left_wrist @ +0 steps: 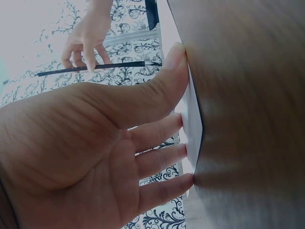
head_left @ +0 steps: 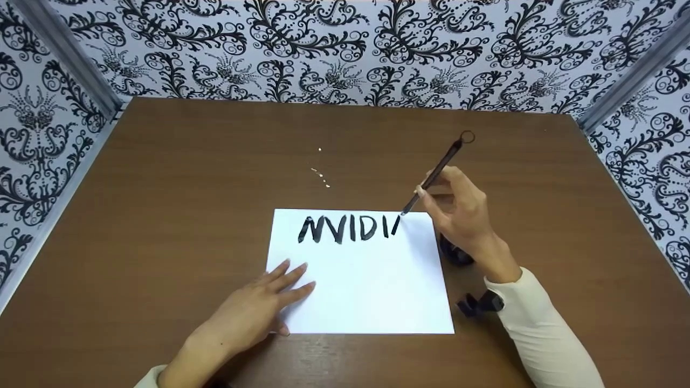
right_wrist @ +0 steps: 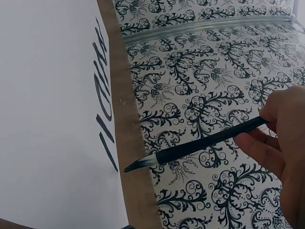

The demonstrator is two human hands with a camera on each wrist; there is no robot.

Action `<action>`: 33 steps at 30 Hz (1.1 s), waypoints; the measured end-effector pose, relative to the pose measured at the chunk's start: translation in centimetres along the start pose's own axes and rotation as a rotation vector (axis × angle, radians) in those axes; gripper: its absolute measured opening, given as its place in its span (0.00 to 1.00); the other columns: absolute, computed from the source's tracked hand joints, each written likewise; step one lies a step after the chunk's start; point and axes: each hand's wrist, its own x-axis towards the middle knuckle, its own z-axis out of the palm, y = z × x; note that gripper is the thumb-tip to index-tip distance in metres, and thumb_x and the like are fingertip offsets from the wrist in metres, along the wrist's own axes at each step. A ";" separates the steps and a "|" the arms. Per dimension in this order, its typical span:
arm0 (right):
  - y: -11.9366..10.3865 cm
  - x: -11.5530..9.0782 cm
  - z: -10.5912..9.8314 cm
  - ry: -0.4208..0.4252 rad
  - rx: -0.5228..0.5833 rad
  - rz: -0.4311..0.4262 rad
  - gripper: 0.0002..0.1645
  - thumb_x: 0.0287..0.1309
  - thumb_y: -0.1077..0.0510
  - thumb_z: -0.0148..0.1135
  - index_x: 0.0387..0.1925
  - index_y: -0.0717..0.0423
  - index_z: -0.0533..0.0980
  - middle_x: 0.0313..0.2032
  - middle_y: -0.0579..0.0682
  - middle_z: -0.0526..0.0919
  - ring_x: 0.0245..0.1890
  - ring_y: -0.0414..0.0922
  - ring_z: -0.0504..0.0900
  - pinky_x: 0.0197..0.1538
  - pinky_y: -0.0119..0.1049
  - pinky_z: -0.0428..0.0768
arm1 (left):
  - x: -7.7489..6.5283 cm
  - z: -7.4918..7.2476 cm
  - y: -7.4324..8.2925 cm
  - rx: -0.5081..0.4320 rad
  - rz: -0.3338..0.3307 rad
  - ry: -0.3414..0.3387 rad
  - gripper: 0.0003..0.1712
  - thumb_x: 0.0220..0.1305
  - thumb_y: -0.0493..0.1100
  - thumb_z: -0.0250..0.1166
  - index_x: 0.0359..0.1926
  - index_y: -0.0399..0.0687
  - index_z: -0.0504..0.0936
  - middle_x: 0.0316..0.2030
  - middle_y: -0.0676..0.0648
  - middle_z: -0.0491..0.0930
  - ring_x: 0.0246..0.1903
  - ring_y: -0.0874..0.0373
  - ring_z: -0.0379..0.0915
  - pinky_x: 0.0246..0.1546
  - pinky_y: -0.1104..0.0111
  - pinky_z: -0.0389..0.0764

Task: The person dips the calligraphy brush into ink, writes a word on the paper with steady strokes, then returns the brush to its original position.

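Observation:
My right hand [head_left: 463, 215] pinches a dark-handled calligraphy brush [head_left: 439, 167] between thumb and fingers, well above the bristles. A small loop tops the handle. In the right wrist view the bristles [right_wrist: 138, 165] are black at the point and pale near the handle, just off the last stroke. A white sheet of paper [head_left: 366, 285] lies on the table, with thick black letters [head_left: 353, 227] along its top reading NVIDI, then one slanted stroke. My left hand [head_left: 250, 310] rests on the sheet's lower left with fingers spread; the left wrist view shows its thumb [left_wrist: 176, 59] at the paper's edge.
A round black object [head_left: 455, 254] sits beside the paper's right edge, partly hidden under my right hand. Another black object [head_left: 480, 303] is by the right sleeve. White specks [head_left: 322, 175] mark the brown table [head_left: 188, 188] beyond the sheet. Patterned walls [head_left: 323, 54] surround the table.

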 end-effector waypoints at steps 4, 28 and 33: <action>0.1 -0.1 0.1 -0.011 0.009 0.017 0.20 0.47 0.73 0.65 0.44 0.67 0.72 0.35 0.56 0.80 0.33 0.49 0.85 0.35 0.24 0.80 | 0.0 0.0 0.0 -0.007 -0.004 -0.009 0.43 0.45 0.52 0.68 0.66 0.50 0.70 0.69 0.42 0.60 0.67 0.40 0.54 0.57 0.45 0.67; 0.4 -0.4 0.1 -0.091 0.055 0.063 0.20 0.48 0.75 0.63 0.45 0.68 0.71 0.35 0.56 0.80 0.33 0.48 0.85 0.36 0.28 0.82 | 0.0 -0.1 0.2 -0.016 -0.026 -0.022 0.42 0.47 0.53 0.65 0.67 0.51 0.70 0.70 0.43 0.59 0.68 0.41 0.52 0.55 0.45 0.69; 0.3 -0.4 -0.1 -0.113 0.047 0.092 0.20 0.49 0.75 0.64 0.45 0.68 0.71 0.34 0.56 0.80 0.33 0.49 0.85 0.36 0.26 0.81 | 0.0 -0.2 0.1 -0.022 -0.026 -0.029 0.42 0.47 0.53 0.65 0.67 0.50 0.69 0.70 0.42 0.58 0.68 0.41 0.51 0.58 0.45 0.66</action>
